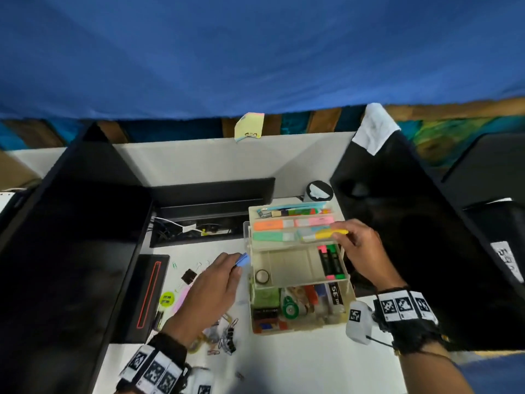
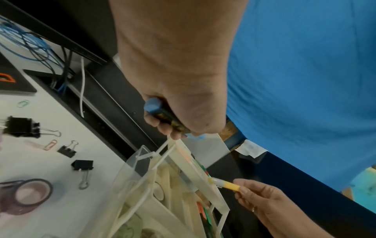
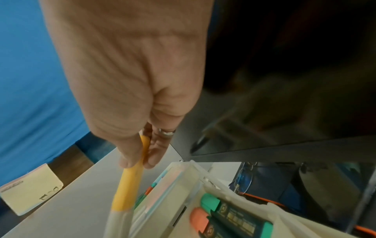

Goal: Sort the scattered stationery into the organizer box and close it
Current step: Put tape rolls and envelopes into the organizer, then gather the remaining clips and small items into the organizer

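Note:
The cream tiered organizer box [image 1: 287, 265] stands open on the white desk, with highlighters in its top tray and pens and tape in the lower tiers. My right hand [image 1: 341, 233] pinches a yellow highlighter [image 1: 331, 234] by one end, its other end lying over the top tray's front right slot; the right wrist view shows the yellow highlighter [image 3: 130, 182] between thumb and fingers. My left hand [image 1: 237, 265] grips a blue-capped highlighter [image 1: 243, 260] just left of the box's left wall. In the left wrist view the blue-capped highlighter [image 2: 156, 109] sits in curled fingers.
Binder clips [image 1: 228, 339], paper clips and a tape roll [image 2: 26, 194] lie on the desk left of the box. Black monitors [image 1: 71, 237] [image 1: 412, 223] flank the desk. An open cable tray [image 1: 199, 226] lies behind, with sticky notes [image 1: 250, 126] on the partition.

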### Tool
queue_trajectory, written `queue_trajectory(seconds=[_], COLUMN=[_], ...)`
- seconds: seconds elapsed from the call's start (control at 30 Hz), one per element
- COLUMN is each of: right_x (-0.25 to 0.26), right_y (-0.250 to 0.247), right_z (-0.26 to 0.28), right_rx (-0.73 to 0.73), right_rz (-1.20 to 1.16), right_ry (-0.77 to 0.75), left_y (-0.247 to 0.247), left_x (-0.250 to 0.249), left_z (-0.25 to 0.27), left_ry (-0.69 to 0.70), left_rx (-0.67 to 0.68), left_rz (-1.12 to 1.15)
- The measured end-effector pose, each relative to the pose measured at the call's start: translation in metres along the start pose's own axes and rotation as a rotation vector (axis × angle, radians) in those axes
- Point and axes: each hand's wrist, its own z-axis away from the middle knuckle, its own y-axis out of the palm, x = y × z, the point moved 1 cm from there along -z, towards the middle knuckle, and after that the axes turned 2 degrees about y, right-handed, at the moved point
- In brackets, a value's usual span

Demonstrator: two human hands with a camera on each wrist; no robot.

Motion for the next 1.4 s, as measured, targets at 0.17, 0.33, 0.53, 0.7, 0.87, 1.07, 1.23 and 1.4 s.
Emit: queue_trajectory(seconds=[0.17, 0.33, 0.53, 0.7, 0.87, 1.07, 1.23, 1.4], right_x=[-0.019, -0.02, -0.026, -0.026, -0.03, -0.027, -0.018, -0.022], right_y=[0.005, 0.005, 0.013, 0.022, 0.026, 0.041, 0.061, 0.049], right_z=[-0.005, -0.004, -0.021, -0.033, -0.036, -0.022, -0.003, 0.0], right_rx=[-0.001, -0.002, 0.032, 0.033, -0.057, -0.107, 0.159, 0.113], right_rz=[-0.094, -0.237, -0.089, 0.093, 0.191, 0.216, 0.274, 0.356], right_ry=[-0.022, 0.055, 0.146, 0.278, 0.322, 0.041, -0.314, -0.227], left_y=[0.006, 0.017, 0.044, 0.059, 0.063, 0.064, 0.067, 0.075], left_x=[-0.027, -0.069, -0.096, -0.106, -0.113, -0.103, -0.088, -0.075], left_z=[-0.016, -0.047, -0.093, -0.109, -0.096, -0.08, -0.075, -0.07], left_ry=[0.019, -0.003, -0.011, -0.066, -0.144, -0.135, -0.196, -0.275], left_rx=[-0.013, -0.045, -0.018, 0.119, 0.166, 0.23, 0.193, 0.206], left_rz=[-0.018, 0.071, -0.096, -0.091, 0.147, 0.222, 0.265, 0.363])
